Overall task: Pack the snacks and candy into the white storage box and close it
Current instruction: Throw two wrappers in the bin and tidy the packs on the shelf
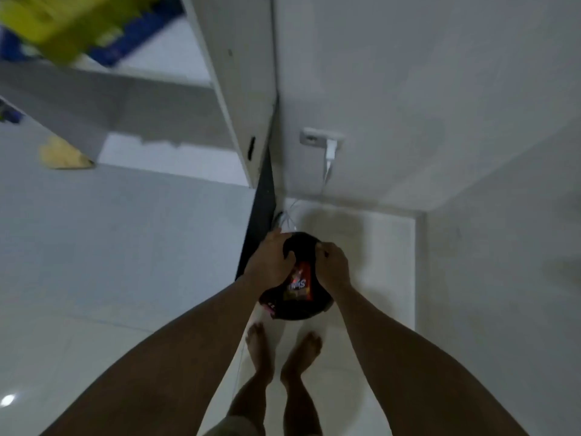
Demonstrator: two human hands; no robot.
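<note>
Left hand: we note it on the far-left edge of the black container, fingers curled over the edge and clamped on it, thumb lying inward toward the packet.
Right hand: on the container's far-right edge, fingers bent and gripping it; the blur hides how each finger lies.
Black container: round and dark, held up between both hands above the floor; we cannot tell whether it is a bag or a bowl.
Snack packet: red and orange with white lettering, inside the container, between the two hands.
Feet: bare, on the floor just below the container.
Floor: pale glossy tiles.
Wall: white, carrying a socket with a white plug in it.
Shelf unit: white, to the left of the wall corner.
Yellow item: top left, too blurred for us to identify.
</note>
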